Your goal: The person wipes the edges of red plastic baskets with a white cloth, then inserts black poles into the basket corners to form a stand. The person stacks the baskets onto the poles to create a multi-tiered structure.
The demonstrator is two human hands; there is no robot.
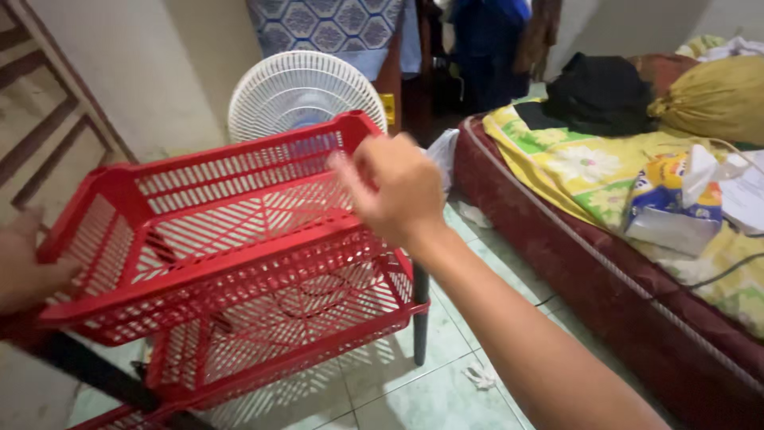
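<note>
Pale green tiled floor (398, 382) at bottom centre, crumpled paper scrap (481, 376) on it, flowered bed (589, 171) at right bearing tissue box (672, 209), black clothes (598, 94).

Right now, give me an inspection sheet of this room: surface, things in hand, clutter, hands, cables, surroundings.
Surface: pale green tiled floor, a scrap of paper on it.
Things in hand: red slatted basket rack, stacked tiers, tilted; black leg at one corner.
Clutter: tissue pack, papers and black clothes on the mattress.
Hands: left hand on the rack's left end; right hand at the top tier's rim, fingers curled.
Cables: a thin cable across the flowered sheet.
Surroundings: white fan behind the rack, hanging clothes, bare wall.
</note>
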